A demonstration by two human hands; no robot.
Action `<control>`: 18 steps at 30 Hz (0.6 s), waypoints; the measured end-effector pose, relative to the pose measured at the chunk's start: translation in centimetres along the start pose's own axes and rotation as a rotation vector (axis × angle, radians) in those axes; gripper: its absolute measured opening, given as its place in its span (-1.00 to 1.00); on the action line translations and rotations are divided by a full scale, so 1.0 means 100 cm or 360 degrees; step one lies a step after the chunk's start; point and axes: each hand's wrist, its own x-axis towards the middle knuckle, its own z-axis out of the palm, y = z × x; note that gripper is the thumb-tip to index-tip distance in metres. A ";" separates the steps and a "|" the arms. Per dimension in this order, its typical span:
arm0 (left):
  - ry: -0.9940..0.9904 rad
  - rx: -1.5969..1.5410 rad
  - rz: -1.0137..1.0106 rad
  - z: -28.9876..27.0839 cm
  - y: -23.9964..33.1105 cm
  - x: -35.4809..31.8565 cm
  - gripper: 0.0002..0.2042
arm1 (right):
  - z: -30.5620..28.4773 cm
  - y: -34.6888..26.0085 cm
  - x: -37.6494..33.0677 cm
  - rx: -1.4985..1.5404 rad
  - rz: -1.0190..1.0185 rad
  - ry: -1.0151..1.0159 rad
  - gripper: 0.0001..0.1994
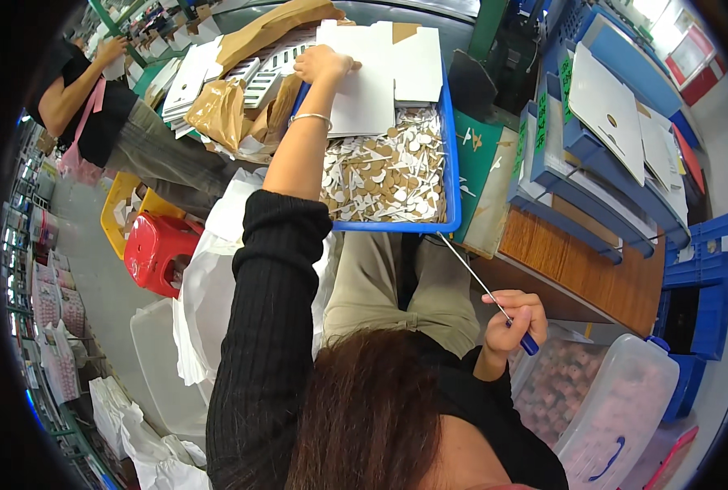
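Over on the far left, another person in a black top (pixel 86 98) stands by a yellow crate (pixel 123 208), and a red plastic stool (pixel 158 251) sits on the floor just beside it, with white plastic bags (pixel 209 286) bunched up next to that. Moving in, crumpled brown paper (pixel 217 110) lies beside the blue tray (pixel 452 163), and here's the left hand (pixel 323 64), arm stretched out, bracelet on the wrist, fingers curled down flat on a white die-cut cardboard sheet (pixel 364 94) that rests on the far end of the tray. Below the sheet, the tray is filled with small white and brown cardboard punch-outs (pixel 388 175). Further right, the right hand (pixel 515 320) is drawn back near the lap, fingers closed tight around the blue handle of a thin metal rod tool (pixel 478 282), its tip pointing up to the tray's near corner. On the right, the wooden table (pixel 592 261) carries blue bins stacked with white sheets (pixel 605 106), and a clear lidded storage box (pixel 609 400) sits low beside the right hand.
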 end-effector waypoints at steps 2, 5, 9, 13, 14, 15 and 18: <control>-0.0110 -0.0049 -0.0089 0.001 0.001 0.007 -0.28 | 0.002 0.001 0.001 0.0020 -0.0011 0.0028 -0.80; -0.0091 -0.0105 -0.0134 0.005 0.005 0.008 -0.27 | 0.004 0.002 0.002 -0.0001 -0.0033 0.0025 -0.80; 0.0126 -0.0150 -0.0178 0.006 0.010 -0.009 -0.26 | 0.004 -0.002 -0.001 -0.0066 -0.0028 -0.0039 -0.79; 0.0472 -0.0120 -0.0162 -0.003 0.010 -0.021 -0.30 | 0.007 -0.003 0.000 -0.0049 0.0040 -0.0089 -0.76; 0.0434 -0.0117 -0.0189 -0.007 0.007 -0.023 -0.30 | 0.009 -0.002 0.004 -0.0086 0.0063 -0.0086 -0.76; 0.0390 -0.0397 -0.0056 -0.012 0.003 -0.026 -0.32 | 0.011 0.000 0.010 -0.0043 -0.0029 -0.0100 -0.76; 0.0271 -0.1215 0.0307 -0.027 -0.016 -0.040 -0.37 | 0.023 0.006 0.041 0.0074 -0.0287 -0.0166 -0.74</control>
